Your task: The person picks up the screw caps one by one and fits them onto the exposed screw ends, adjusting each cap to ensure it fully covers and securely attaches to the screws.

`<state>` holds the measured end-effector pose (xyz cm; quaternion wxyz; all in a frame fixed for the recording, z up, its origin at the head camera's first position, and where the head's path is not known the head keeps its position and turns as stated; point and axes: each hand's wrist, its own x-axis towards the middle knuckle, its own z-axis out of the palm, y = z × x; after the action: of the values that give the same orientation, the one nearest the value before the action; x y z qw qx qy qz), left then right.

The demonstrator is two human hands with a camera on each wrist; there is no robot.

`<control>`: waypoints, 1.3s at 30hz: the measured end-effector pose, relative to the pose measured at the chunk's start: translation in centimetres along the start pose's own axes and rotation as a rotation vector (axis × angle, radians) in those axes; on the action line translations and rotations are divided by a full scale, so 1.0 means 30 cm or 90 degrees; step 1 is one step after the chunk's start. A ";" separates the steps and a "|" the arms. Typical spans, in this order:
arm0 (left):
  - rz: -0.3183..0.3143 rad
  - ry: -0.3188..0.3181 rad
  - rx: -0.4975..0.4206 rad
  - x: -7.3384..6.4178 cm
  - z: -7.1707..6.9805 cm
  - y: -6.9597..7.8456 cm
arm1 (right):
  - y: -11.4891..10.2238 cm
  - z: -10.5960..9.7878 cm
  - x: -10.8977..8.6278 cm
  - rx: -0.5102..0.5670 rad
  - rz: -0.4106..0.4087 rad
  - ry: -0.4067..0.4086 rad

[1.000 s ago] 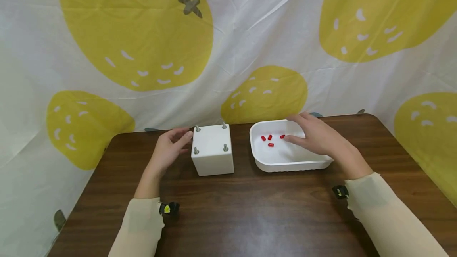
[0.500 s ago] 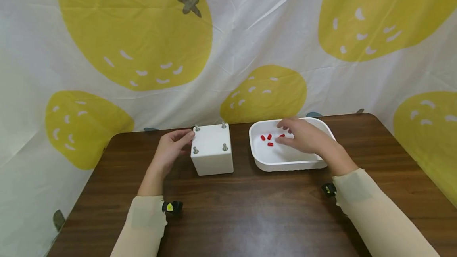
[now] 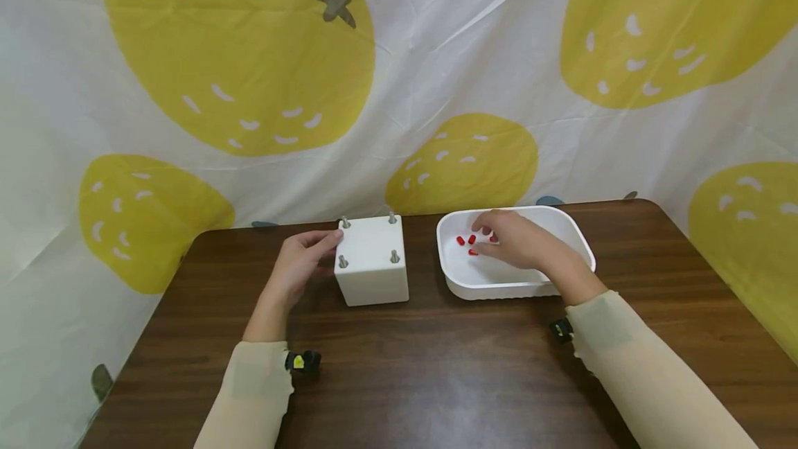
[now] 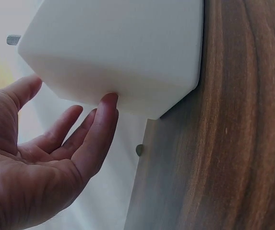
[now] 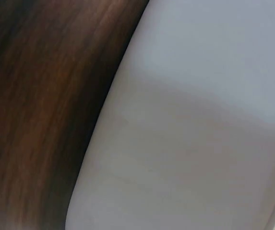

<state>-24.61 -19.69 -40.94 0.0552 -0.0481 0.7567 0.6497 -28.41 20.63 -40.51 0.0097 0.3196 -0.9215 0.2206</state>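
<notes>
A white block (image 3: 370, 248) stands on the table with several threaded metal studs (image 3: 394, 256) rising from its top corners. My left hand (image 3: 300, 262) is at its left side, thumb by the top edge. In the left wrist view, one fingertip (image 4: 109, 98) meets the block's side while other fingers stay apart from it. To the right is a white tray (image 3: 458, 289) holding several small red caps (image 3: 460, 240). Over it my right hand (image 3: 520, 241) reaches in, thumb and fingers spread around the caps and partly hiding one. The right wrist view shows only the tray's outer wall (image 5: 185, 143) up close.
The brown wooden table (image 3: 399, 380) runs back to a white cloth (image 3: 430, 82) printed with yellow fruit, hanging just behind the block and tray. A strip of tabletop separates the block from the tray.
My right hand has moved left and lower over the tray, closer to the red caps. The left hand has shifted slightly right against the block. Block and tray stay where they were.
</notes>
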 end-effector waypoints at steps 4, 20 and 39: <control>-0.008 -0.004 0.002 -0.001 -0.001 -0.001 | 0.000 0.018 0.014 0.003 -0.024 0.002; 0.000 -0.003 0.021 -0.010 0.002 -0.008 | 0.002 0.067 0.037 -0.039 -0.055 -0.023; -0.010 -0.017 0.005 -0.015 -0.001 0.002 | -0.001 0.075 0.043 -0.077 -0.042 -0.050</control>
<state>-24.18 -19.72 -40.83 0.0701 -0.0451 0.7582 0.6467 -29.13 18.93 -42.31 0.0002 0.3573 -0.9217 0.1512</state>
